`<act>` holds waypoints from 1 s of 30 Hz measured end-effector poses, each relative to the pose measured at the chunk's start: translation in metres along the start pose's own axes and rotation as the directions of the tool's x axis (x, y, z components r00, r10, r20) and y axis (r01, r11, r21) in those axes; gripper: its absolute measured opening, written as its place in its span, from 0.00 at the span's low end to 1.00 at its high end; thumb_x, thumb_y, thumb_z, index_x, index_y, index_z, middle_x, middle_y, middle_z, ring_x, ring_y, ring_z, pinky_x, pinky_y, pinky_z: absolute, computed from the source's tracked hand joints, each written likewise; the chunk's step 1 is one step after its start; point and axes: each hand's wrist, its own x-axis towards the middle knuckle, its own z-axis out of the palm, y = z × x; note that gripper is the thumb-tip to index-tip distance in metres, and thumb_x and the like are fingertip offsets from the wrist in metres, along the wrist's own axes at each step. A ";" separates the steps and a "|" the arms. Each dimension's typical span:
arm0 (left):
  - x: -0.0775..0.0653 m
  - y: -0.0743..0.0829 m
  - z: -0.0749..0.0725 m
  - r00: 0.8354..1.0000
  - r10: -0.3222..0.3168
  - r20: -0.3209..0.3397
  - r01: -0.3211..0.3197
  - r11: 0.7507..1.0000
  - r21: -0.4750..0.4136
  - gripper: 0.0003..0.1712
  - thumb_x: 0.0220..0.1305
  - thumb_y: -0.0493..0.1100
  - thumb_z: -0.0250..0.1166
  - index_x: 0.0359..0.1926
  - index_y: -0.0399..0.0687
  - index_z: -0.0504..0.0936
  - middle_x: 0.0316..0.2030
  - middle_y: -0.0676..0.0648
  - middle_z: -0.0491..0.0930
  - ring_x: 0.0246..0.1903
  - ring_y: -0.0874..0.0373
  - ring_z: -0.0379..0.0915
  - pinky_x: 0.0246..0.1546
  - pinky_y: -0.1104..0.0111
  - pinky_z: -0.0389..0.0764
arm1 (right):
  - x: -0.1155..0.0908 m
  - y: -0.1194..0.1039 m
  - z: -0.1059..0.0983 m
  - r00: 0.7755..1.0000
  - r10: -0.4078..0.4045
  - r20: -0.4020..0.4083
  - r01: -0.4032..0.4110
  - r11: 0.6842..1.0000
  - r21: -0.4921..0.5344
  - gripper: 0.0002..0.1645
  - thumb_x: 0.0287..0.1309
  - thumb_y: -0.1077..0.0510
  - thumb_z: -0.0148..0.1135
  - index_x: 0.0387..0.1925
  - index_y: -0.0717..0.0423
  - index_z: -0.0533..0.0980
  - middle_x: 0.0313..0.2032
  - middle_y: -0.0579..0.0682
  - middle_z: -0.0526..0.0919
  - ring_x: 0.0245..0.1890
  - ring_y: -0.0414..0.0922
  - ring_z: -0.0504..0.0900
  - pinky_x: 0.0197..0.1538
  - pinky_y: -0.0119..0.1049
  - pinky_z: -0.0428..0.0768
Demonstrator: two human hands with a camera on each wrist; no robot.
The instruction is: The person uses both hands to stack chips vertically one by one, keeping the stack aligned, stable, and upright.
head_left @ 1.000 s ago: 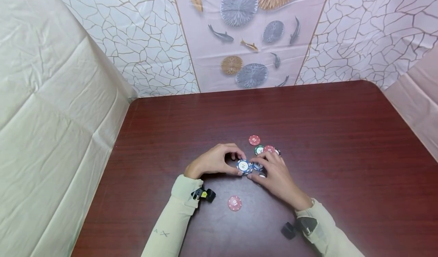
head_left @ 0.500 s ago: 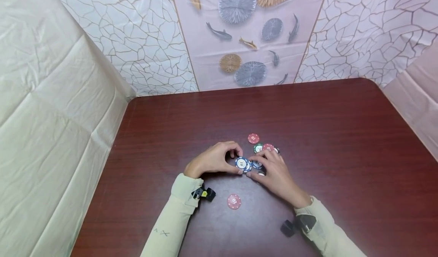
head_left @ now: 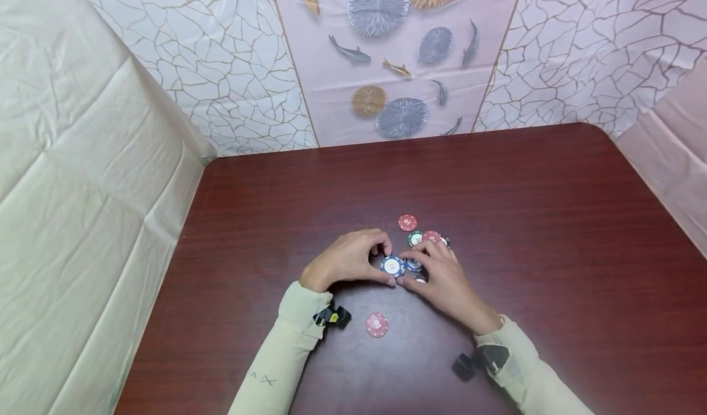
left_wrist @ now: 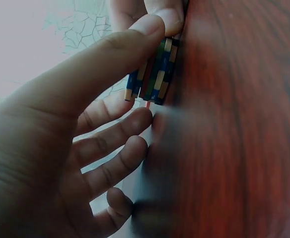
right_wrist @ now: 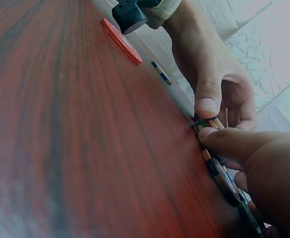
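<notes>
A small stack of poker chips (head_left: 393,266), topped by a blue-and-white chip marked 10, stands on the table between both hands. My left hand (head_left: 349,256) holds the upper chips by their edge, thumb in front and forefinger behind. From the other side, my right hand (head_left: 448,283) grips the lower part of the stack between thumb and fingers. Blue, cream, green and red edges show in the stack (left_wrist: 160,74) in the left wrist view. Beneath the right hand lies another blue chip (head_left: 413,265), partly covered. The right wrist view shows the right thumb (right_wrist: 214,136) against the stack.
A lone red chip (head_left: 377,325) lies nearer the body, and another red chip (head_left: 407,223) lies farther back. Behind the right hand, a green chip (head_left: 415,239) and a red chip (head_left: 431,237) overlap with a dark one. Patterned cloth (head_left: 232,65) hangs behind the brown table (head_left: 276,200).
The top blue chip sat offset to the left half a second ago; now it lies squarely over the stack. My left hand has shifted slightly right with it. The right hand stays in place.
</notes>
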 end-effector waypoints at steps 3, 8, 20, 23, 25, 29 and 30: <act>0.000 0.000 0.001 1.000 0.002 0.000 -0.002 1.000 0.005 0.29 0.48 0.65 0.84 0.43 0.62 0.79 0.38 0.61 0.76 0.39 0.67 0.73 0.40 0.70 0.76 | 0.000 0.000 0.001 1.000 0.000 0.000 0.000 1.000 0.000 0.27 0.54 0.48 0.81 0.55 0.52 0.86 0.51 0.52 0.81 0.56 0.54 0.74 0.60 0.56 0.68; -0.001 -0.001 -0.001 0.999 0.022 0.026 -0.021 1.000 -0.012 0.30 0.51 0.63 0.83 0.50 0.63 0.82 0.42 0.63 0.79 0.42 0.67 0.74 0.45 0.70 0.76 | 0.000 0.001 0.001 1.000 0.000 -0.003 0.000 1.000 0.003 0.27 0.54 0.48 0.81 0.54 0.51 0.86 0.51 0.52 0.81 0.56 0.54 0.74 0.59 0.56 0.68; -0.001 0.000 -0.002 0.999 0.045 0.020 -0.045 0.999 -0.013 0.27 0.54 0.60 0.82 0.51 0.62 0.84 0.40 0.63 0.79 0.40 0.68 0.75 0.44 0.69 0.77 | -0.001 0.001 0.000 1.000 -0.008 -0.014 0.008 1.000 0.001 0.27 0.53 0.48 0.82 0.54 0.52 0.86 0.51 0.53 0.81 0.56 0.54 0.74 0.60 0.56 0.68; -0.001 -0.001 -0.001 0.999 0.048 0.008 -0.048 0.999 -0.012 0.27 0.53 0.61 0.83 0.50 0.62 0.84 0.39 0.63 0.79 0.39 0.68 0.75 0.43 0.69 0.77 | 0.000 0.001 0.000 1.000 -0.007 -0.013 0.007 1.000 0.002 0.27 0.53 0.48 0.82 0.54 0.52 0.86 0.51 0.53 0.81 0.56 0.54 0.74 0.59 0.56 0.68; -0.001 0.000 -0.001 0.999 0.049 0.002 -0.049 0.999 -0.008 0.27 0.53 0.61 0.83 0.50 0.62 0.84 0.39 0.63 0.78 0.39 0.68 0.75 0.42 0.69 0.77 | 0.000 0.001 0.001 1.000 -0.007 -0.011 0.007 1.000 0.003 0.27 0.53 0.48 0.81 0.54 0.52 0.86 0.51 0.52 0.81 0.56 0.54 0.74 0.59 0.55 0.68; -0.001 0.000 -0.001 0.999 0.046 -0.004 -0.046 0.999 -0.002 0.26 0.53 0.61 0.83 0.50 0.62 0.84 0.39 0.63 0.78 0.39 0.68 0.75 0.41 0.70 0.76 | 0.000 0.001 0.000 1.000 -0.008 -0.008 0.008 1.000 0.003 0.27 0.53 0.48 0.81 0.54 0.51 0.86 0.50 0.52 0.81 0.55 0.53 0.74 0.58 0.55 0.68; -0.001 0.000 -0.001 0.999 0.045 -0.005 -0.045 0.999 -0.001 0.26 0.53 0.61 0.83 0.50 0.62 0.84 0.39 0.63 0.78 0.39 0.68 0.75 0.41 0.70 0.76 | 0.000 0.001 0.001 1.000 -0.009 -0.007 0.009 1.000 0.002 0.27 0.53 0.48 0.81 0.54 0.51 0.86 0.50 0.52 0.81 0.55 0.53 0.74 0.58 0.54 0.68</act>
